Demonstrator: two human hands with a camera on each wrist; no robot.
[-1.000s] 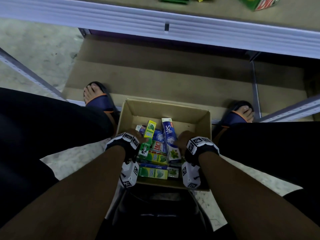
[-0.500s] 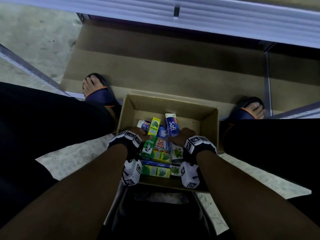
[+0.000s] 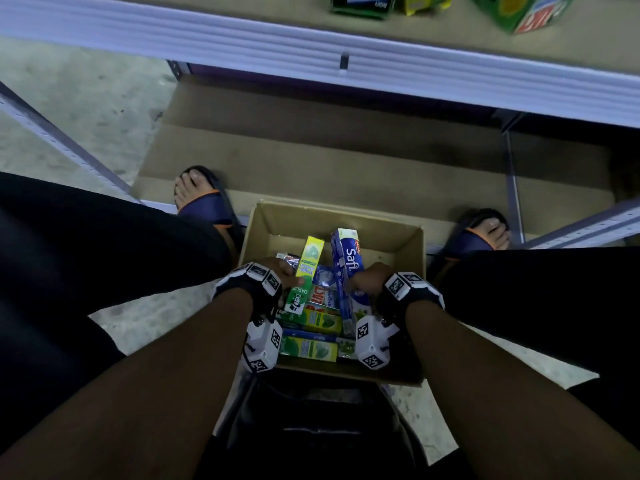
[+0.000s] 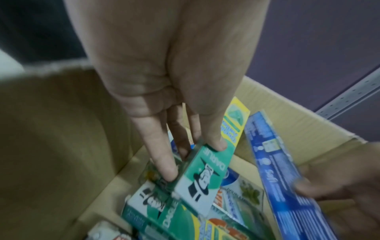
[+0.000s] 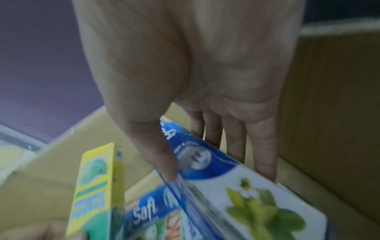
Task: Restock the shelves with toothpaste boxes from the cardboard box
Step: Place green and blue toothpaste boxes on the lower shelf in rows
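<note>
The cardboard box point(image 3: 412, 252) sits on the floor point(image 3: 86, 109) between the person's feet, hard against the front edge of the bottom shelf point(image 3: 346, 161), so each toothpaste box has only a short way to go. Both hands are down inside it. The left hand point(image 3: 277, 270) has its grip clamped on a green toothpaste box point(image 4: 202, 177), thumb on the printed face and fingers point(image 4: 162, 160) along the narrow side, near the left wall of the cardboard box; that box stands tilted on end, clear of the ones lying flat under it. The right hand point(image 3: 365, 280) pinches a blue toothpaste box point(image 5: 242, 183) the same way near the right wall, thumb on top and fingers behind, its far end raised toward the far wall. Taking one box in each hand likely halves the trips. More boxes lie flat along the near wall. On the upper shelf point(image 3: 311, 26), a few boxes already stand near its front edge.
</note>
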